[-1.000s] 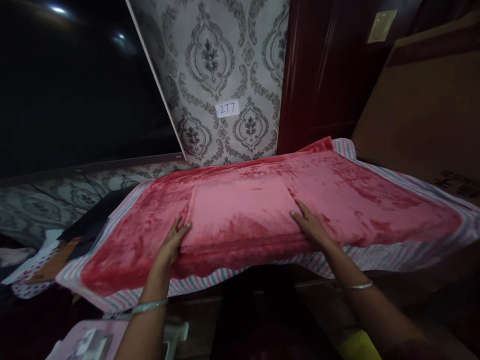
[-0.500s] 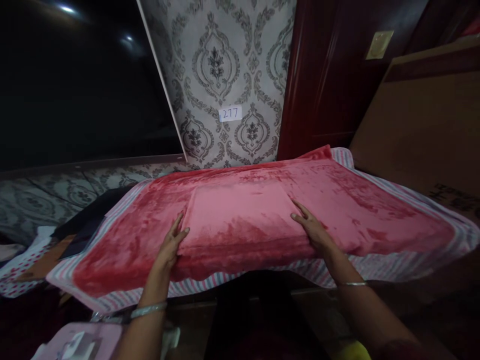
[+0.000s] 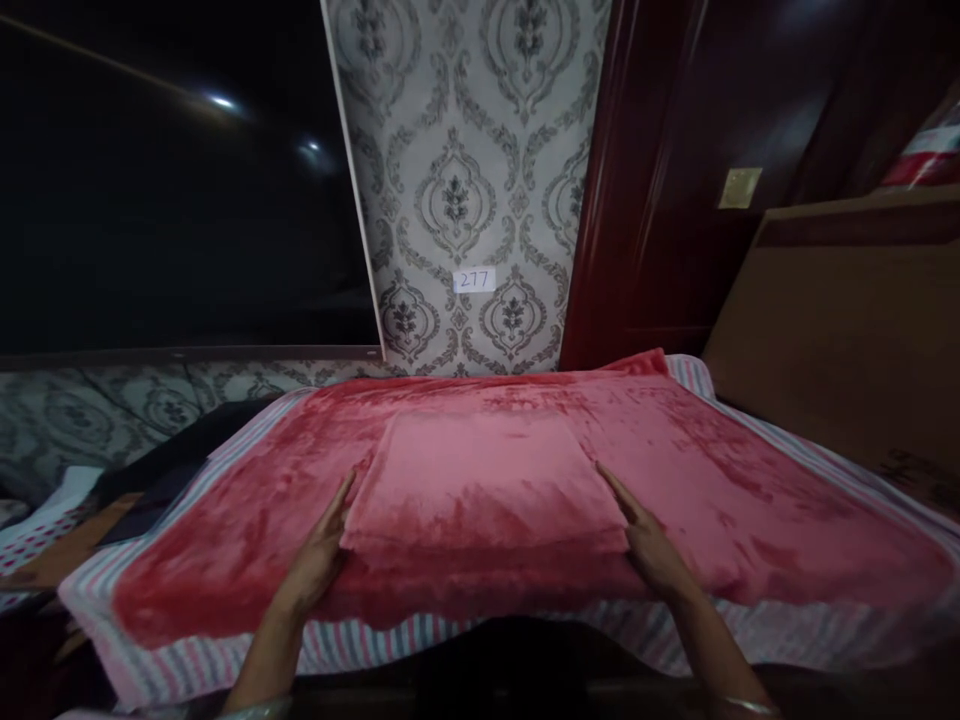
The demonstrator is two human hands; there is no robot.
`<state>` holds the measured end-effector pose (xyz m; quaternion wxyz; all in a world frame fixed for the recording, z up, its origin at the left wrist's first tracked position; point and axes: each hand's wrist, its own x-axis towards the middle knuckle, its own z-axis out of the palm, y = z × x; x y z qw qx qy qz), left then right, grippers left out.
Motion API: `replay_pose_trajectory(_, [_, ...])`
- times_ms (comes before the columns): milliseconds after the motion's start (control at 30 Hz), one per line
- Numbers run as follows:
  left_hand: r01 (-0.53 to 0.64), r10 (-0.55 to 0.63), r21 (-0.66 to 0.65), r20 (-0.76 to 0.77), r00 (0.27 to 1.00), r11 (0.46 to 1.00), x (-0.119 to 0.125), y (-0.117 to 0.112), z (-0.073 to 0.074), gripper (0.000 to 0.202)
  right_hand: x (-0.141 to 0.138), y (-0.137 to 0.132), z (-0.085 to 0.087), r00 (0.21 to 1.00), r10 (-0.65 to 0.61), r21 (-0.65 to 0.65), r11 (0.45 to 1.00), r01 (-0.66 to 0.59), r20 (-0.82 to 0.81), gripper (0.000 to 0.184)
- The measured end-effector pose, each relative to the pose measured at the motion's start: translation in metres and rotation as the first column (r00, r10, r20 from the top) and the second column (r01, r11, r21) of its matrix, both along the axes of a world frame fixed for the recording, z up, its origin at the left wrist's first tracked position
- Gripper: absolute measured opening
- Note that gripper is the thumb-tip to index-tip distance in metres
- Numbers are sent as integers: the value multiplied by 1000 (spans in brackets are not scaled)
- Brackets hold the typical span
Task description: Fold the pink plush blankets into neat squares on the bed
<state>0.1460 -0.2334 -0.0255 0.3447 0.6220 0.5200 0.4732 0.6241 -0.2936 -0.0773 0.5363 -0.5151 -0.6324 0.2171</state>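
A folded pink plush cloth (image 3: 480, 480) lies on a larger red plush blanket (image 3: 750, 500) spread over a striped sheet (image 3: 420, 640). My left hand (image 3: 319, 555) rests flat against the folded cloth's left edge, fingers stretched forward. My right hand (image 3: 652, 545) lies flat along its right edge, fingers also straight. Both hands press against the sides of the fold without gripping it.
Patterned grey wallpaper (image 3: 465, 170) with a small "277" label (image 3: 474, 279) stands behind. A dark red wooden door (image 3: 675, 180) is at the right, a brown headboard (image 3: 847, 330) further right. Dark clothing (image 3: 172, 455) lies at the left.
The camera tilted upward, so the scene sits lower in the picture. Both hands slid lower along the folded cloth's sides, their fingers flattening against its edges.
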Motion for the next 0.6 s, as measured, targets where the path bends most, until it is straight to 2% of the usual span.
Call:
replay_pose_trajectory(100, [55,-55,22,15,998,998,-1,0,-9,95,5,1,-7,999,7,23,1000,-8,44,76])
replay_pose_trajectory(267, [31,-27,127,-33,999,991,5,2,-21,84,14,5,-18,992,-38,3,999,38,117,77])
replay_pose_trajectory(367, [26,-18,142,-56,998,989,9,0,-21,86,11,6,-20,982,-93,22,996,91,161,80])
replay_pose_trajectory(467, [63,-50,156,-85,995,986,13,-1,-17,86,1,5,-16,975,-87,35,996,82,202,76])
replay_pose_trajectory(600, [74,-60,149,-98,993,986,13,4,-16,69,-9,6,-8,983,-104,30,994,100,149,62])
